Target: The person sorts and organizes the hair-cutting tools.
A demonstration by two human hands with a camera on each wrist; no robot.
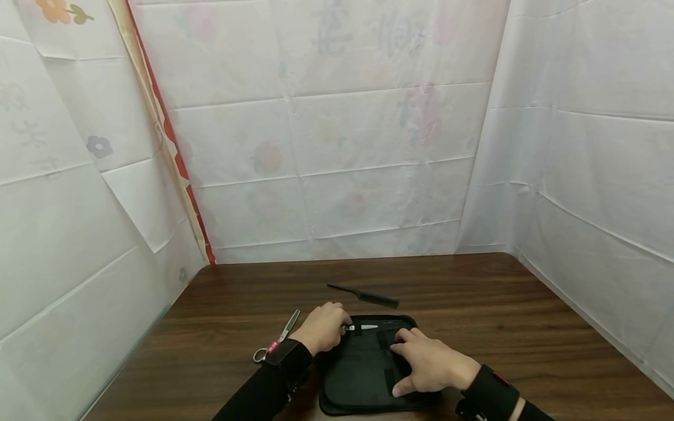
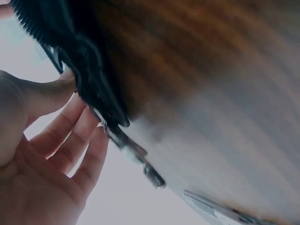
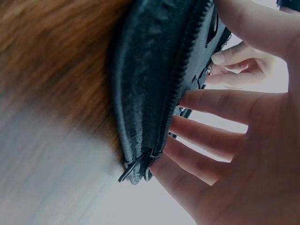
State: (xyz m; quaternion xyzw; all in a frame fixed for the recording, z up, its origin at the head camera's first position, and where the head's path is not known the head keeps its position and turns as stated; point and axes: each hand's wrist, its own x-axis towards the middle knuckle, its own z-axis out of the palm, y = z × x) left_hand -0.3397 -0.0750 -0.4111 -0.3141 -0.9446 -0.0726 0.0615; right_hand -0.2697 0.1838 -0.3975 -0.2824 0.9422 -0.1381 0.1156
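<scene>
A black zip case (image 1: 358, 374) lies unfolded flat on the table. Near its top edge, a slim silver tool (image 1: 370, 327) sits under a black strap. My left hand (image 1: 321, 327) reaches over the case's upper left corner, thumb and fingertips pinching the tool's left end; its full shape is hidden. On the right side of the case rests my right hand (image 1: 429, 359), fingers spread and thumb apart. The right wrist view shows those fingers along the zipper edge (image 3: 183, 70), with the left hand's pinched fingertips (image 3: 219, 58) beyond.
Left of the case lies a pair of scissors (image 1: 284, 333) with a red tag (image 1: 272, 347). Behind the case is a black tail comb (image 1: 371, 297). White sheets (image 1: 337, 134) hang around the back and sides of the brown wooden table (image 1: 237, 298).
</scene>
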